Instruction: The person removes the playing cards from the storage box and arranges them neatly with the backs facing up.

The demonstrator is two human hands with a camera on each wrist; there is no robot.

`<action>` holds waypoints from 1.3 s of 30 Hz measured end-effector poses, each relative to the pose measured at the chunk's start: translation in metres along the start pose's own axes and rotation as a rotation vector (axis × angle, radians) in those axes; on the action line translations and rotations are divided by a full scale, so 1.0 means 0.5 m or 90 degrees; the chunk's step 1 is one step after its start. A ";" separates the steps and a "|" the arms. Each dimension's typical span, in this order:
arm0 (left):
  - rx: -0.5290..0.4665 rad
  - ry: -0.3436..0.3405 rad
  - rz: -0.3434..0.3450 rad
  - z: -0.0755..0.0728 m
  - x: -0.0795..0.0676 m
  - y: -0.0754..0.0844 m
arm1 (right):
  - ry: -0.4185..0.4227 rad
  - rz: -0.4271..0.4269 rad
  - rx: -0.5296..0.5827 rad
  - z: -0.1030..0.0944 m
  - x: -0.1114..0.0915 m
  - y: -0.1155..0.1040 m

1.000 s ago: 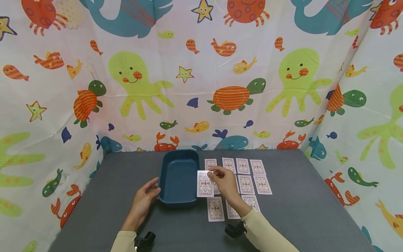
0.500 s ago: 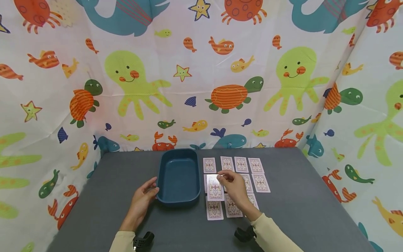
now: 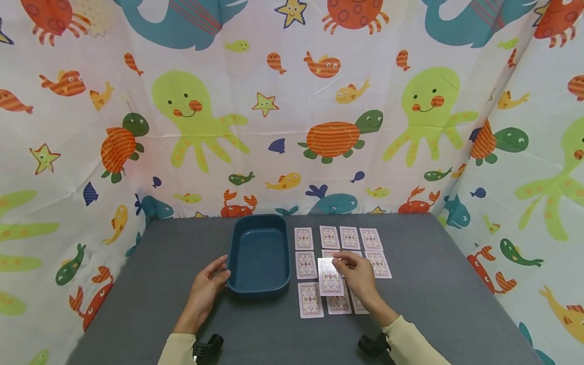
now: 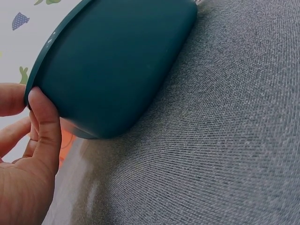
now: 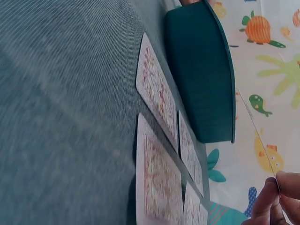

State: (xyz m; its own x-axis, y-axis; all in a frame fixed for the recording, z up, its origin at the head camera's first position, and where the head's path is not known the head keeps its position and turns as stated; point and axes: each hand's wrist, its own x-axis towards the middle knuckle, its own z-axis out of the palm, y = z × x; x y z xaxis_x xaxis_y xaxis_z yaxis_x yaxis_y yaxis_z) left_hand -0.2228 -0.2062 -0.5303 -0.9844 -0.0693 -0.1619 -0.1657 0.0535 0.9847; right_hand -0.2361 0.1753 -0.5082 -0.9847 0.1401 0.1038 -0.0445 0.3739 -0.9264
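Note:
My left hand (image 3: 207, 289) pinches the left rim of a dark blue rectangular tub (image 3: 259, 256), thumb outside, as the left wrist view shows up close on the tub's wall (image 4: 112, 65). No contents show inside it. A playing card (image 3: 330, 284), patterned back up, is pinched at its upper right corner by my right hand (image 3: 360, 281). It overlaps the laid-out cards in the head view. Seen from the right wrist, the held card (image 5: 257, 131) is nearly edge-on, raised above the table, between thumb and fingertips (image 5: 269, 192).
Rows of face-down playing cards (image 3: 310, 300) lie on the grey table (image 3: 433, 304), right of the tub; my right hand and the held card partly cover some. A sea-animal curtain (image 3: 283, 116) hangs behind and at the sides. Black bands (image 3: 208, 348) sit at both wrists.
My right hand has carried the pinched card from beside the tub's right rim rightward and slightly nearer me, over the laid-out cards. The left hand has stayed at the tub's rim.

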 end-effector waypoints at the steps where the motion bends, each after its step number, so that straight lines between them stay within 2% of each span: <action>1: -0.001 0.000 0.000 0.000 0.000 0.000 | 0.002 0.001 -0.003 -0.004 0.000 0.002; 14: 0.009 0.000 -0.001 0.001 0.002 0.002 | 0.021 0.002 0.001 -0.070 0.001 0.030; 23: 0.012 0.001 -0.005 0.005 -0.003 0.012 | 0.035 0.004 -0.024 -0.127 -0.003 0.055; 30: 0.014 -0.001 0.008 0.004 -0.003 0.013 | 0.046 0.003 -0.035 -0.156 0.002 0.089; 39: 0.009 -0.003 0.003 0.003 -0.005 0.011 | 0.046 0.028 -0.073 -0.190 0.001 0.133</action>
State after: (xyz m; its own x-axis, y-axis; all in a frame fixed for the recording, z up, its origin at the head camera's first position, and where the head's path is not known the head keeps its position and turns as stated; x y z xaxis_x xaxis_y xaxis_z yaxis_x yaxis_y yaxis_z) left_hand -0.2214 -0.2043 -0.5245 -0.9854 -0.0639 -0.1577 -0.1620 0.0685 0.9844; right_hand -0.2235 0.2873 -0.5356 -0.9703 0.2231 0.0932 0.0226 0.4677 -0.8836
